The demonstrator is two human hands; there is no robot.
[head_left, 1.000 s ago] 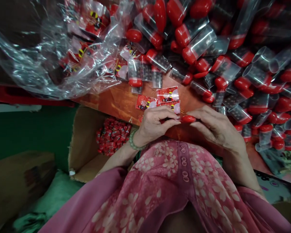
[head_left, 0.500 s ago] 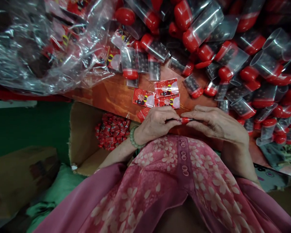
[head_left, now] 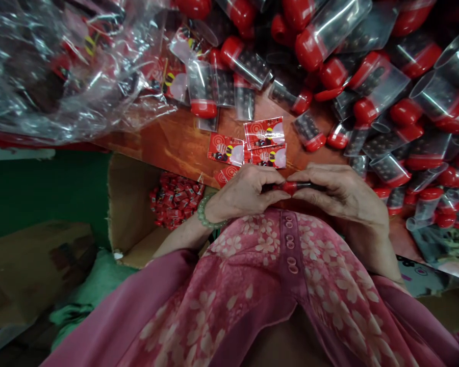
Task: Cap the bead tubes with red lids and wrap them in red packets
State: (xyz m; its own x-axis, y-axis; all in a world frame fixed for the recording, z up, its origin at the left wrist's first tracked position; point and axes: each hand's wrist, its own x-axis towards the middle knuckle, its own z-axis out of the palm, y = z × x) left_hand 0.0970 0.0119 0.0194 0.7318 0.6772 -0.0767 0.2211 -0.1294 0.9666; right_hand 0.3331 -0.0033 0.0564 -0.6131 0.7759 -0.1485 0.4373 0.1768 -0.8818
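Close to my body, a small red-capped container [head_left: 290,187] is held level between my two hands. My left hand [head_left: 247,189], with a green bead bracelet at the wrist, is closed round its red end. The fingers of my right hand [head_left: 342,192] grip the dark body at the other end. My fingers cover much of the container. Just beyond my left hand, several red printed cards [head_left: 264,133] lie on the orange-brown table [head_left: 164,140], partly overlapping.
Many clear containers with red caps and dark beads [head_left: 248,63] are heaped across the back and right. A crinkled clear plastic bag [head_left: 110,97] with printed cards lies at the left. Below the table edge, a cardboard box [head_left: 128,214] holds small red packets [head_left: 174,199].
More of the container's dark body now shows between my right fingers, and the fingers have shifted along it. The camera view has moved slightly. The cards lie as before.
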